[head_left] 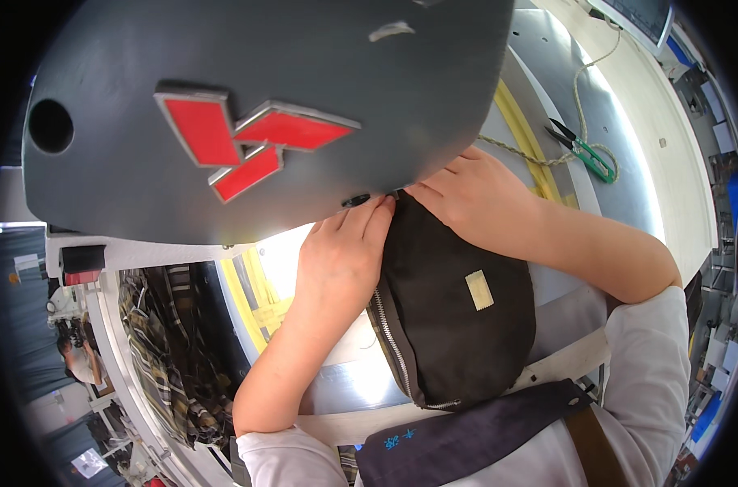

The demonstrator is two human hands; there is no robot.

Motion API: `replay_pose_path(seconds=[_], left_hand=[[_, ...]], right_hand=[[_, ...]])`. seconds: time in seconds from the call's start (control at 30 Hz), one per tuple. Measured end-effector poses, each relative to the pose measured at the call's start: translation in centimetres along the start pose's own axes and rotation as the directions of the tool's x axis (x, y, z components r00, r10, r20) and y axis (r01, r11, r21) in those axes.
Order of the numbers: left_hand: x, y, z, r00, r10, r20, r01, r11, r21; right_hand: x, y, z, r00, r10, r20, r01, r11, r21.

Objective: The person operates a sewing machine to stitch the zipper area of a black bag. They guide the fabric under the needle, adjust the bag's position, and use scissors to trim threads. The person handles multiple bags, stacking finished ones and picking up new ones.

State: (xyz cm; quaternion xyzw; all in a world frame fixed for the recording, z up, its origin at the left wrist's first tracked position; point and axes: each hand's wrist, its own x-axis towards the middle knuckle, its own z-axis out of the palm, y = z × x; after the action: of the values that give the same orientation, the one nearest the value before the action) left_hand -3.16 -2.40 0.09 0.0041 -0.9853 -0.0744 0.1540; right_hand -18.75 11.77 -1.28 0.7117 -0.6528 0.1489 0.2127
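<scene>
A dark brown fabric pouch (458, 341) lies in front of me, its far end running under the large grey head of a sewing machine (304, 65). A metal zipper (392, 337) follows its left edge, and a small pale yellow tape patch (479, 290) sits on its face. My left hand (345, 252) has its fingers pressed together on the pouch's far left edge. My right hand (474, 199) is bent over the far right edge, gripping the cloth. Its fingertips are partly hidden by the machine head, as is the needle area.
Green-handled thread snips (584, 152) with a cord (578, 89) lie on the metal plate at the right. Yellow tape strips (522, 122) mark the machine bed. Plaid cloth (162, 349) hangs at the left. Another person (81, 361) is in the far left background.
</scene>
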Motion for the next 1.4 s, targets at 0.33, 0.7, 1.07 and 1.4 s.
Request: replay_pose_path(seconds=[0.33, 0.7, 1.07, 1.4], left_hand=[[0.07, 0.14, -0.01, 0.998, -0.057, -0.036, 0.055, 0.997, -0.061], [0.00, 0.08, -0.08, 1.000, 0.012, -0.009, -0.011, 1.000, 0.029], [0.06, -0.02, 0.04, 0.999, 0.016, -0.047, -0.016, 1.000, 0.009], [-0.07, 0.25, 0.04, 1.000, -0.002, -0.023, 0.002, 1.000, 0.024]], right_hand=[[0.17, -0.13, -0.57, 0.999, -0.023, 0.038, 0.024, 0.999, -0.024], [0.00, -0.35, -0.47, 0.999, 0.007, 0.035, -0.005, 0.998, -0.055], [-0.26, -0.29, -0.19, 0.999, 0.013, 0.039, -0.011, 0.999, -0.050], [0.06, -0.30, -0.42, 0.997, 0.004, 0.074, -0.002, 1.000, -0.025]])
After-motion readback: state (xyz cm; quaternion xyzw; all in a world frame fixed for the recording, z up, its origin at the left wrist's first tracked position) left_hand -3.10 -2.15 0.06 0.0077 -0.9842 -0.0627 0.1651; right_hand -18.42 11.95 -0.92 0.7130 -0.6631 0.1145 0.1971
